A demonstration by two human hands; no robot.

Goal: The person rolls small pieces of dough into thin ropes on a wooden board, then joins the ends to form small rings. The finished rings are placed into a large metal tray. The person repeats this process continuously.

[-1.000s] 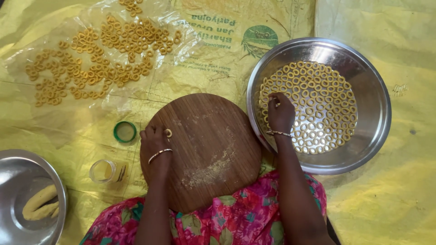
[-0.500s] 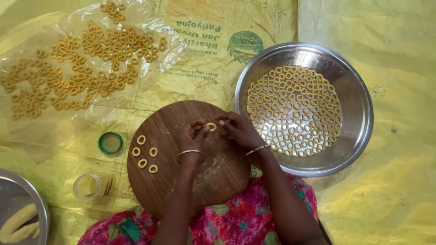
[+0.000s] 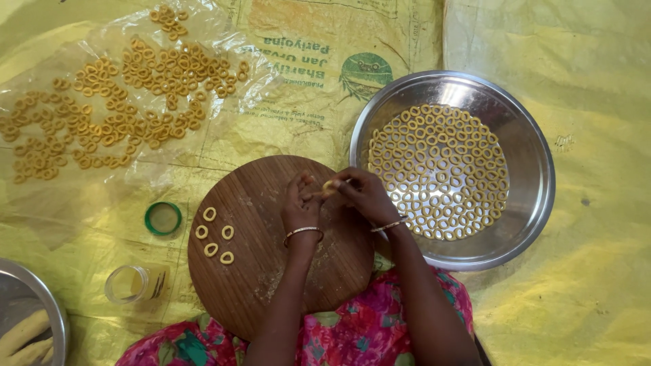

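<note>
A round wooden board [image 3: 271, 271] lies in front of me. Over its upper right part, my left hand [image 3: 300, 205] and my right hand [image 3: 363, 194] meet, both pinching a small strip of yellow dough [image 3: 330, 185] curled between the fingertips. Several finished dough rings [image 3: 215, 235] lie on the board's left side. To the right, a large steel bowl [image 3: 525, 203] holds several dough rings laid flat over its bottom.
Many more rings [image 3: 115, 115] are spread on clear plastic at the upper left, over a yellow sheet [image 3: 597, 298]. A green lid [image 3: 163, 218] and an open small jar [image 3: 132, 283] lie left of the board. A steel bowl with dough rolls [image 3: 24, 335] sits at the lower left.
My right hand left the large bowl and came to the board. My left hand lifted off the rings on the board's left, and both hands now work a dough piece together.
</note>
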